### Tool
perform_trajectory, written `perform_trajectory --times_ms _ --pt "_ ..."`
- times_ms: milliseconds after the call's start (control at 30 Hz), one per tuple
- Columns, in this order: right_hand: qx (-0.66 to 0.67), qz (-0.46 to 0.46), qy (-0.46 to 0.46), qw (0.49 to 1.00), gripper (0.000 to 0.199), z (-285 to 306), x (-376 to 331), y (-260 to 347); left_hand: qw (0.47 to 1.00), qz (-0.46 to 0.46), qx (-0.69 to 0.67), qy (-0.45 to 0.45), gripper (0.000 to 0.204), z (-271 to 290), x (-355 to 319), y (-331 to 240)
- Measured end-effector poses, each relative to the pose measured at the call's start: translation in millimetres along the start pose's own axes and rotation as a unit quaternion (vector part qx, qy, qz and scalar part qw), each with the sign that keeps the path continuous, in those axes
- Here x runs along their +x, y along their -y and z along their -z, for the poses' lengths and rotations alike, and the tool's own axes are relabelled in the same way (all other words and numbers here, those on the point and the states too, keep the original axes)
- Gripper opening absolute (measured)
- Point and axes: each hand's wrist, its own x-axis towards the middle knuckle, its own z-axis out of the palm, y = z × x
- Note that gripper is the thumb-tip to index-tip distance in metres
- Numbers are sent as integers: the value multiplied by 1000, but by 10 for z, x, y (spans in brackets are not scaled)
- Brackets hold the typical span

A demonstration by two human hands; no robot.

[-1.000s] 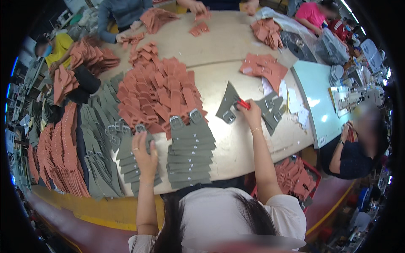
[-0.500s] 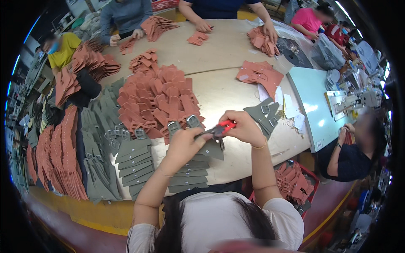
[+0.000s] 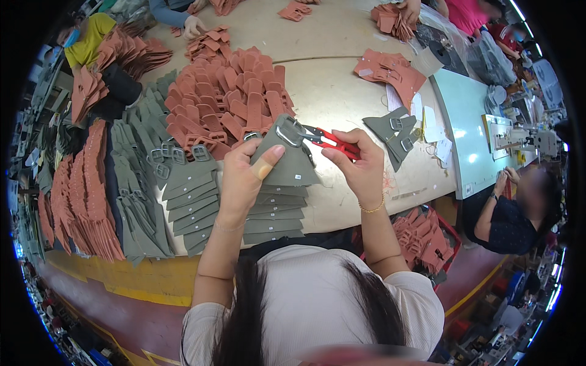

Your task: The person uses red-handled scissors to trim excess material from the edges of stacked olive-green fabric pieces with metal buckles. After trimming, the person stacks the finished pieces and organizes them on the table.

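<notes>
My left hand (image 3: 239, 180) is closed on a grey-green strap piece (image 3: 287, 166), thumb on its front face. A silver buckle (image 3: 284, 132) sits at the upper end of the piece, and a small white tag is near its lower edge. Tan tape wraps my left thumb. In my right hand (image 3: 363, 168) are red-handled snips (image 3: 336, 144), their dark blades pointing left and touching or just beside the buckle. Below my hands lie overlapping grey-green buckled pieces (image 3: 274, 213). A heap of rust-coloured straps (image 3: 235, 91) rises just beyond my left hand.
Rows of rust pieces (image 3: 82, 201) and grey-green straps (image 3: 137, 201) cover the table's left side. Two grey-green buckled pieces (image 3: 392, 131) lie to the right, near paper slips (image 3: 433, 128). A red crate (image 3: 450, 235) of rust pieces stands by my right elbow. Co-workers sit around.
My left hand has turned the grey-green piece up, so its front and buckle now show. The snips have swung to point left at the buckle. The whole view has shifted.
</notes>
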Motion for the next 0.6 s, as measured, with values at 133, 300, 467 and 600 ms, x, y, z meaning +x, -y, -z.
perform_trajectory --times_ms 133,300,467,600 --pt "-25 15 8 1000 29 -54 -50 13 999 -26 34 -15 24 -19 -58 -6" --pt "5 5 38 999 30 -81 -54 64 997 -57 57 -5 22 -2 -96 -4" --pt "17 31 56 998 31 -86 -34 90 993 -118 21 -5 23 1 -105 25" --pt "-19 76 51 996 32 -98 -54 120 994 -102 45 4 22 33 -141 35"
